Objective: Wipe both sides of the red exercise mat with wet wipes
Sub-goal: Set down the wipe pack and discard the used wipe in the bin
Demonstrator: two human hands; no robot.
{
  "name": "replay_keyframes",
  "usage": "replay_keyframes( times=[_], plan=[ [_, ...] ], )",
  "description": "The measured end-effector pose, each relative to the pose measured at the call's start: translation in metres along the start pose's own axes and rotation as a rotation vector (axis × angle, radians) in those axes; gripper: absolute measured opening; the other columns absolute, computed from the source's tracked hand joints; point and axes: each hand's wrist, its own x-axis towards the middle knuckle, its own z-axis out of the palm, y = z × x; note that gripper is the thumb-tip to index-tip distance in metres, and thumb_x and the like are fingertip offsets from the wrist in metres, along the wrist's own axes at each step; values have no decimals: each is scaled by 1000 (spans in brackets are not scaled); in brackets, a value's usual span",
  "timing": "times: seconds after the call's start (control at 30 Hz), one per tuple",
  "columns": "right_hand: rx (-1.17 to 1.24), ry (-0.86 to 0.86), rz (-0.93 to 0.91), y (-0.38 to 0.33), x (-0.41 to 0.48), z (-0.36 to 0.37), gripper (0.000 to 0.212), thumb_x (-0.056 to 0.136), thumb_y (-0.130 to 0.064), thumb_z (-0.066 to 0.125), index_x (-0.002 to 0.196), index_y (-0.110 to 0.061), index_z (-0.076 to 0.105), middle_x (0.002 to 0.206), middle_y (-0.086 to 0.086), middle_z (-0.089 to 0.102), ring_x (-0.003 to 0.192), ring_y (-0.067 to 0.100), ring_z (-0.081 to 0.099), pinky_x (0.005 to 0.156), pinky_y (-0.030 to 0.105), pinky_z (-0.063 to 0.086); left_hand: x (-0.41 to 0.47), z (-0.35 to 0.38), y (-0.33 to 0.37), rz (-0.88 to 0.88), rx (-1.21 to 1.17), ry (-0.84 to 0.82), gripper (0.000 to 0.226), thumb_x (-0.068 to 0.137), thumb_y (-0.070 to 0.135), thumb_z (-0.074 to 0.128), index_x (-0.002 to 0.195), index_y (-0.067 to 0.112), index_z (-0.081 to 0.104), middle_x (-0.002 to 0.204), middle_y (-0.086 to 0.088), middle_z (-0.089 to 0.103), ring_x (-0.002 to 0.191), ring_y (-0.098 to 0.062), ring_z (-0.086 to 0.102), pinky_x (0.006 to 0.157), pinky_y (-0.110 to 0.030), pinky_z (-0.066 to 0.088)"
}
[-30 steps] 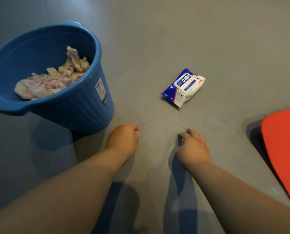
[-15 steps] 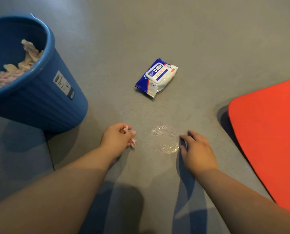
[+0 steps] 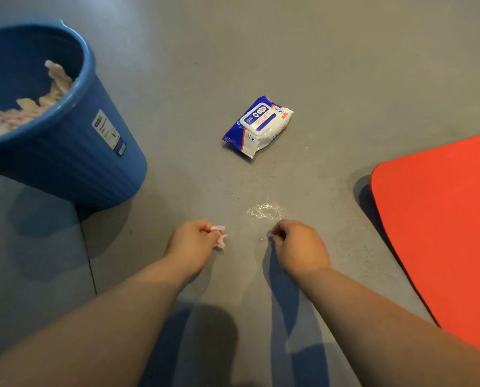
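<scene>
The red exercise mat [image 3: 442, 233] lies flat on the grey floor at the right, running out of frame. A blue and white pack of wet wipes [image 3: 258, 127] sits on the floor ahead of me, lid closed. My left hand [image 3: 192, 243] holds a small crumpled pinkish wipe [image 3: 219, 237] in curled fingers, low over the floor. My right hand [image 3: 300, 247] has its fingers curled and seems to pinch the near edge of a thin clear film [image 3: 264, 212] that glistens on the floor between my hands and the pack.
A blue plastic bucket [image 3: 74, 163] stands at the left, with several used wipes [image 3: 26, 107] piled inside. A floor seam [image 3: 88, 261] runs toward me below the bucket. My arms cast shadows on the floor near the bottom edge.
My view turned right, bringing more of the mat into view. The wipe now shows in my left hand. My right hand went from flat fingers to curled ones at the film's edge.
</scene>
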Motion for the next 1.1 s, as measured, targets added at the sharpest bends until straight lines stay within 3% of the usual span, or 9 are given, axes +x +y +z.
replay_keyframes(
  times=[0.07, 0.13, 0.33, 0.43, 0.53, 0.7, 0.87, 1.0, 1.1],
  plan=[
    [-28, -69, -81, -18, 1, 11, 21, 93, -18, 50, 108, -21, 64, 114, 2, 59, 107, 21, 54, 80, 25, 40, -6, -10, -11, 4, 4, 44, 15, 87, 13, 60, 77, 24, 61, 64, 13, 61, 66, -9, 60, 53, -12, 37],
    [-73, -118, -156, -34, 4, 20, 23, 95, -21, 48, 112, -21, 63, 117, 3, 55, 114, 23, 49, 85, 26, 40, -13, -20, -25, 4, 14, 43, 14, 89, 15, 56, 87, 29, 58, 77, 11, 64, 75, -10, 62, 64, -19, 41],
    [-162, -161, -315, -69, 9, 44, 26, 95, -26, 48, 115, -19, 63, 119, 5, 53, 115, 25, 47, 93, 33, 43, -21, -55, -68, -89, 86, 157, 15, 81, 27, 70, 68, 23, 63, 76, 4, 70, 78, -19, 65, 70, -28, 49],
    [-202, -175, -342, -83, 13, 52, 25, 95, -28, 49, 114, -19, 64, 115, 6, 53, 111, 26, 49, 92, 32, 41, -27, -74, -82, -173, 141, 192, 17, 85, 26, 65, 70, 24, 57, 87, -2, 69, 86, -25, 63, 73, -28, 47],
    [-241, -173, -369, -98, 19, 57, 25, 95, -27, 49, 114, -19, 64, 114, 8, 54, 110, 27, 49, 91, 31, 40, -27, -88, -94, -218, 136, 212, 15, 92, 25, 58, 78, 20, 63, 98, -8, 70, 94, -30, 62, 78, -29, 47],
    [-262, -188, -391, -117, 24, 63, 27, 94, -23, 49, 118, -19, 61, 116, 8, 52, 111, 28, 47, 93, 34, 40, -25, -92, -104, -210, 53, 176, 20, 88, 31, 64, 71, 22, 61, 84, 0, 69, 84, -20, 63, 72, -28, 48],
    [-270, -266, -397, -120, 31, 56, 29, 93, -22, 51, 121, -22, 58, 118, 4, 50, 114, 25, 46, 93, 35, 43, -3, -94, -89, -183, 97, 183, 23, 86, 30, 66, 71, 24, 51, 74, 9, 56, 74, -13, 55, 58, -24, 36],
    [-553, -516, -520, -126, 59, 13, 36, 93, -23, 51, 130, -25, 52, 127, 6, 51, 118, 25, 48, 96, 35, 41, 29, -85, -59, -115, 33, 135, 12, 91, 30, 58, 85, 24, 50, 87, 2, 62, 82, -21, 59, 71, -30, 45],
    [-802, -503, -427, -112, 96, -39, 45, 90, -20, 58, 134, -24, 48, 126, 5, 54, 114, 24, 52, 89, 33, 44, 50, -58, -15, -32, 55, 30, 17, 93, 26, 52, 78, 21, 58, 85, -4, 67, 80, -26, 62, 70, -31, 47]
  ],
)
